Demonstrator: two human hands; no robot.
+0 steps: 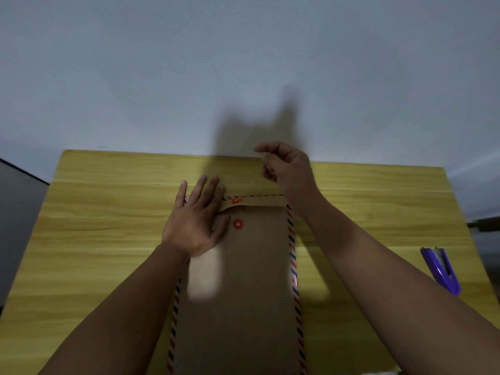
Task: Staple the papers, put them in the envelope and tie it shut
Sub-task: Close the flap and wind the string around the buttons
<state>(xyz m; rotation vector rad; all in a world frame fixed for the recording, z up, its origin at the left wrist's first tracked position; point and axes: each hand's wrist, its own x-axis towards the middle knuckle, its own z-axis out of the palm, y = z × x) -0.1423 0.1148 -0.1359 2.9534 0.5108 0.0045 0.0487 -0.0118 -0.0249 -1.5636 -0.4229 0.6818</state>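
Pale, bare wall fills the upper half of the view; below it a yellow wood-grain table carries the work. A brown envelope with a red-and-blue striped border lies flat along the table's middle, its long axis running away from me and its flap end farthest from me. The flap is folded down over the body. One red disc sits on the flap and a second red disc sits on the body just below it; the two are near each other but apart.

My left hand lies flat and spread, palm down, on the envelope's far left corner, fingers reaching over the flap onto the table and thumb pointing toward the lower disc. It grips nothing.

My right hand is raised above the envelope's far right corner, fingers loosely curled, thumb and forefinger drawn toward each other. Whether a string is pinched between them cannot be told; none is resolved at this sharpness.

A purple stapler rests near the table's right edge, well apart from the envelope. The hands cast a dark shadow on the wall.
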